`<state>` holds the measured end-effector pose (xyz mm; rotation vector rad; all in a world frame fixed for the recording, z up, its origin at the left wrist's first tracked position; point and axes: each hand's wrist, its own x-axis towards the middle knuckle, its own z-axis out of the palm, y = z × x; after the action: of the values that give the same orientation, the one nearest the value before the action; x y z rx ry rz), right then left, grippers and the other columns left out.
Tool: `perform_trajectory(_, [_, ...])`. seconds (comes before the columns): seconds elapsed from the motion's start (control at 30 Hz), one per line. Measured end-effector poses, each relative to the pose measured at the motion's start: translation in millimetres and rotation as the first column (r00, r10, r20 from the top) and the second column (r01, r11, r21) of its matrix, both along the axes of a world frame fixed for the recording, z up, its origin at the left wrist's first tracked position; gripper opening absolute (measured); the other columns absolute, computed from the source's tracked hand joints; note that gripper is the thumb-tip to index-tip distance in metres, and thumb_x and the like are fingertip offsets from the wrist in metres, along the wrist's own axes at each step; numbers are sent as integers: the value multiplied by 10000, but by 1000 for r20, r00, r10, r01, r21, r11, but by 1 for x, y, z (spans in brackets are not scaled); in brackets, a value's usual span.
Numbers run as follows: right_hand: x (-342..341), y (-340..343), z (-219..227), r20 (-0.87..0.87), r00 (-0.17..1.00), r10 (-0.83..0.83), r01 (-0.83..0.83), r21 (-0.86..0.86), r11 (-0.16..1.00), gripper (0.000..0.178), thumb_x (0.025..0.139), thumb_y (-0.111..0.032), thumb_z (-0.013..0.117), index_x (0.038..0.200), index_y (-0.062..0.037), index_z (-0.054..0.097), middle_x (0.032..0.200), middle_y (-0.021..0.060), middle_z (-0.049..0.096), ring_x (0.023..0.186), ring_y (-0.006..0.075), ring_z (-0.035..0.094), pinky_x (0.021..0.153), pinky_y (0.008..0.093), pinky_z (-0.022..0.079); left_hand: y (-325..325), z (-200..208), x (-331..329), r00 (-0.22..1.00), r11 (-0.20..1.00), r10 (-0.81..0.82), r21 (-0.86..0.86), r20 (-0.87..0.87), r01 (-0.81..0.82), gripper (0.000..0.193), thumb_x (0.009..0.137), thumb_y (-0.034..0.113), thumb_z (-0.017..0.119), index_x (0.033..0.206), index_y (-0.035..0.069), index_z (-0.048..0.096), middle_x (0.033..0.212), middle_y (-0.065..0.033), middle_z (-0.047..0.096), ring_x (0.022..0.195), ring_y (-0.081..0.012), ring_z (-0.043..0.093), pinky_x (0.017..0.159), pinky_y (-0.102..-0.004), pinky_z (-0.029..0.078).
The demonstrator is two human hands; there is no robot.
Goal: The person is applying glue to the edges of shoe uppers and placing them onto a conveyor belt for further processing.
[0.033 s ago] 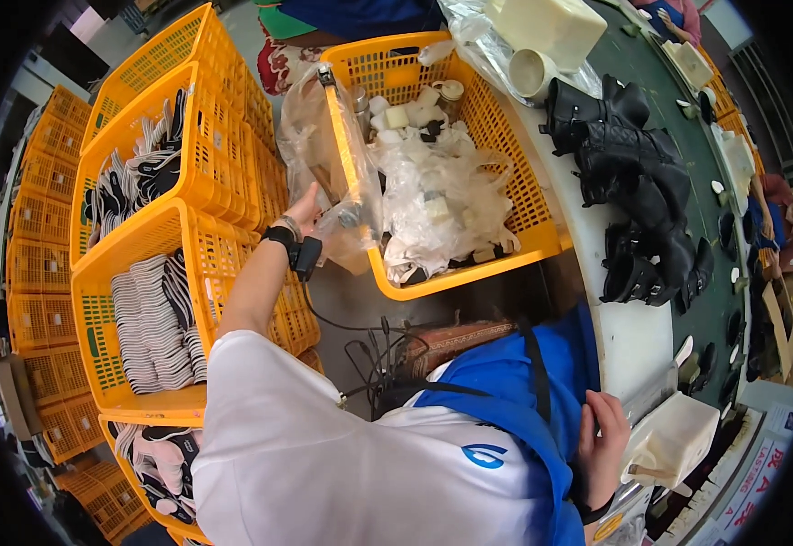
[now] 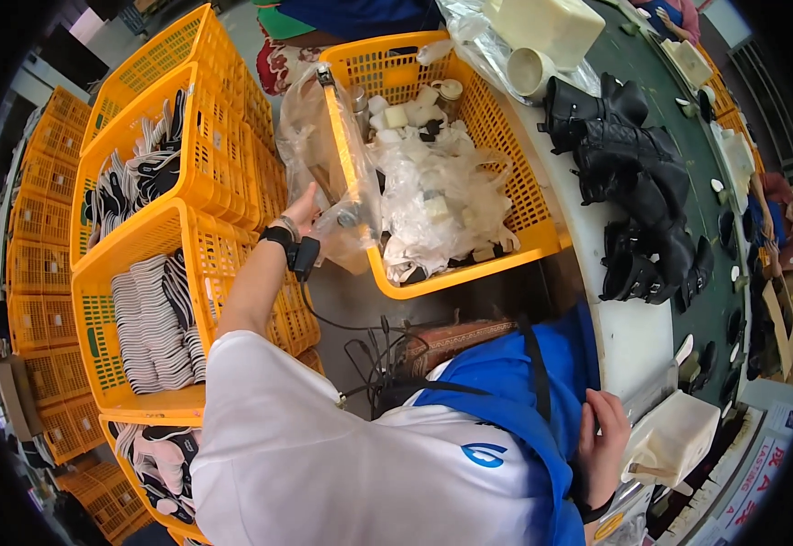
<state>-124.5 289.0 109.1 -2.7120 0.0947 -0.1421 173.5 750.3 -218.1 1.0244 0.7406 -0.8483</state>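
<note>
My left hand [image 2: 301, 212] reaches out to a clear plastic bag [image 2: 298, 136] draped over the near left rim of a yellow basket [image 2: 469, 285]. Its thumb points up and its other fingers close against the plastic, partly hidden by it. A small round object [image 2: 348, 217] shows through the bag beside the fingers. Inside the basket lie crumpled translucent plastic bags [image 2: 451, 177], pale foam blocks [image 2: 397, 117] and a metal can [image 2: 449, 89]. My right hand [image 2: 604, 439] rests by my blue apron [image 2: 542, 373], fingers loosely bent and apart, holding nothing visible.
Yellow crates [image 2: 142, 405] stacked on my left hold striped insole-like pieces [image 2: 155, 318]. Black boots [image 2: 642, 173] lie along the green conveyor [image 2: 701, 318] at right. A white container [image 2: 679, 432] stands near my right hand. Black cables [image 2: 378, 350] hang below the basket. Other people work across the conveyor.
</note>
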Motion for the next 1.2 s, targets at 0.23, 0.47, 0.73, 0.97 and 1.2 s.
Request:
perform_trajectory(0.23, [-11, -5, -1, 3, 1000, -30, 30, 17, 999, 173, 748, 29, 579, 920, 29, 600, 879, 166, 582, 775, 312, 573, 699, 341, 462, -27, 129, -43, 379, 124, -874, 613, -305, 781, 652, 746, 576, 517, 1154, 69, 549, 1119, -172, 566, 994, -239, 563, 826, -391, 433])
perform_trajectory(0.47, [-16, -9, -1, 11, 1000, 3, -3, 19, 1000, 151, 776, 33, 544, 921, 41, 585, 889, 167, 584, 797, 302, 584, 722, 315, 456, 25, 95, -18, 389, -46, -802, 695, -454, 717, 500, 750, 459, 540, 1082, 89, 596, 1098, -121, 592, 1010, -266, 556, 849, -393, 420])
perform_trajectory(0.73, [-26, -23, -2, 75, 997, 14, -20, 75, 997, 172, 740, 19, 594, 911, 10, 609, 857, 156, 587, 765, 305, 579, 673, 342, 468, 32, 105, 4, 284, -249, -857, 828, -431, 503, 596, 759, 431, 561, 1263, 131, 456, 1264, -113, 481, 1163, -274, 450, 968, -357, 345])
perform_trajectory(0.97, [-43, -47, -9, 179, 984, 10, -30, 110, 993, 171, 718, -1, 619, 888, -21, 616, 823, 121, 597, 727, 289, 585, 631, 346, 480, -77, 249, -17, 487, 714, -565, 691, 666, -116, 198, 856, 156, 538, 813, -24, 611, 654, -30, 594, 549, -84, 545, 525, -211, 448])
perform_trajectory(1.2, [-71, -72, -11, 256, 956, -142, 89, 208, 974, 173, 717, -14, 622, 890, -14, 611, 802, 119, 595, 707, 282, 582, 615, 342, 479, -314, 313, -34, 853, 576, 71, -720, 517, 388, 164, 905, 159, 474, 948, 10, 528, 705, 24, 457, 537, -46, 367, 486, -169, 310])
